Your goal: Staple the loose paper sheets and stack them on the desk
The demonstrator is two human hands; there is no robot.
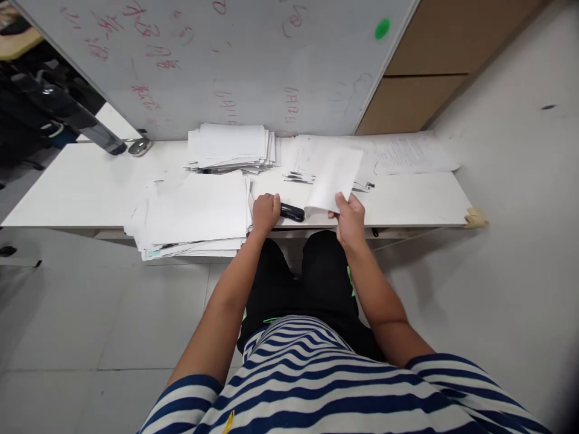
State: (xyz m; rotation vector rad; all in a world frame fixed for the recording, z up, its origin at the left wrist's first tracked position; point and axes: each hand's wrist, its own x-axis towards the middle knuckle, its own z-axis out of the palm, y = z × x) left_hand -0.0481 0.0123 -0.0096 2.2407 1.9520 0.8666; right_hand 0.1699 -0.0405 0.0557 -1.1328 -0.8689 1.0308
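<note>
Near the front edge of the white table [416,202], a paper [337,175], blank-faced and slightly bowed, is pinched in the fingers of the right hand [351,220]. Fingers of the left hand [266,212] grasp a glossy black stapler [292,212], long axis roughly along that edge, free end pointing right, beside the paper's near-left corner; contact unclear.

Navy and white stripes run across the short-sleeved shirt [312,374] I watch from afar, a small yellow mark [229,422] on its left side; below, I see black bottoms [325,265] with bright green accents [350,281].
</note>
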